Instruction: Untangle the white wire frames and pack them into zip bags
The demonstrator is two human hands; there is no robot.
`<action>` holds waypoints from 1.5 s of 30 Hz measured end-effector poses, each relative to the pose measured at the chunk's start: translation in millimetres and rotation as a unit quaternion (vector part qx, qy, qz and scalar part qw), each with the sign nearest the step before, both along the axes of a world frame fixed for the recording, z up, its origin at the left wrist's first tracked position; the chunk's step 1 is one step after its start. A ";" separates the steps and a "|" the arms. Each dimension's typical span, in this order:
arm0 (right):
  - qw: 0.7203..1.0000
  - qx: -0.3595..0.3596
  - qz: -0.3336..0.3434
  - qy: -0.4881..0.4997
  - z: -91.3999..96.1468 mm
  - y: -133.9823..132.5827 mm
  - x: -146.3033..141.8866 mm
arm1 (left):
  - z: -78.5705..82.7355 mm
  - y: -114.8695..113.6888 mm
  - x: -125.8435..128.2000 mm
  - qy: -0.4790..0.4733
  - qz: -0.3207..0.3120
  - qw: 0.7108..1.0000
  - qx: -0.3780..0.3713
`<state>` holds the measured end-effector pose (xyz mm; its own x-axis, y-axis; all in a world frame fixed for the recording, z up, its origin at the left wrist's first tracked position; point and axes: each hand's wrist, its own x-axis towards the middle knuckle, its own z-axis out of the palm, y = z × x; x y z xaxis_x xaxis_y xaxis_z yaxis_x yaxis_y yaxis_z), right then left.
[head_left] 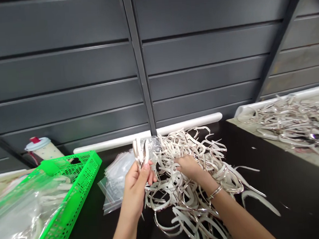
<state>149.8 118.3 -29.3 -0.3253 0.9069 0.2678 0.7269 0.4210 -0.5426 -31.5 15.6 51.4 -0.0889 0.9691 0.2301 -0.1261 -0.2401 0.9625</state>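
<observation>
The left hand (135,186) was raised above a large tangle of white strips (181,201) with a silvery sheen (possibly metallised plastic film, though the view was too coarse to be sure). Its fingers (145,173) were curled and closed, the thumb pressing on a small bunch of strips (139,153) pinched upright, with a crumpled clear plastic piece (152,148) just beside them. The right hand (188,167) lay in the tangle, a metal bangle (215,192) on its wrist; its fingers were sunk among the strips, so I could not tell whether they were spread or gripping.

The tangle sat on a dark tabletop (265,185), with 1 loose strip (259,201) lying apart to its right. To the left stood a bright green perforated plastic crate (81,179) holding a clear plastic bag (16,220) and some pale strips (56,188). Between the crate and the tangle lay a stack of clear zip bags (116,180). A second heap of similar strips (293,124) lay on a pale board (237,124) at far right. Behind, a white rail (109,142) ran along a grey ribbed metal wall (63,68), and a dotted white tumbler with a red top (42,147) stood beyond the crate.
</observation>
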 end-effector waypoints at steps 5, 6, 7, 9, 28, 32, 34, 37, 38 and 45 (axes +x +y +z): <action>0.997 0.062 0.011 0.033 13.9 -1.3 10.1 | 0.4 -0.4 -1.4 -0.008 0.012 1.000 0.008; 0.995 0.086 0.003 0.051 19.2 -3.2 13.3 | 0.3 -0.2 -1.5 -0.010 0.018 1.000 0.011; 0.991 0.110 -0.007 0.071 24.4 -5.7 16.1 | 0.2 0.1 -1.6 -0.015 0.024 1.000 0.013; 0.981 0.155 -0.023 0.111 33.8 -12.5 19.0 | -0.2 1.0 -1.9 -0.027 0.032 0.999 0.012; 0.897 0.361 0.049 0.250 52.1 -57.3 -4.7 | 2.9 -10.4 10.7 0.016 -0.088 0.996 -0.022; 0.908 0.354 0.043 0.219 53.5 -60.2 -10.2 | 2.6 -11.7 13.8 0.030 -0.116 0.992 -0.050; 0.918 0.339 0.057 0.198 54.9 -61.2 -12.5 | 2.4 -11.3 13.6 0.025 -0.106 0.992 -0.068; 0.930 0.320 0.056 0.174 55.1 -60.4 -13.0 | 2.6 -10.0 11.3 0.015 -0.082 0.995 -0.053; 0.933 0.312 0.048 0.171 54.6 -59.6 -12.5 | 2.5 -9.3 10.0 0.016 -0.081 0.996 -0.046; 0.965 0.208 0.017 0.159 52.6 -57.4 -9.5 | -3.6 -2.9 -0.1 0.033 -0.090 0.992 -0.087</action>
<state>140.3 60.9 23.3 -0.1941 0.6891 0.6982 0.5328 0.6717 -0.5148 -31.6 12.7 47.8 0.0983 0.9934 0.0584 -0.0881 -0.0498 0.9949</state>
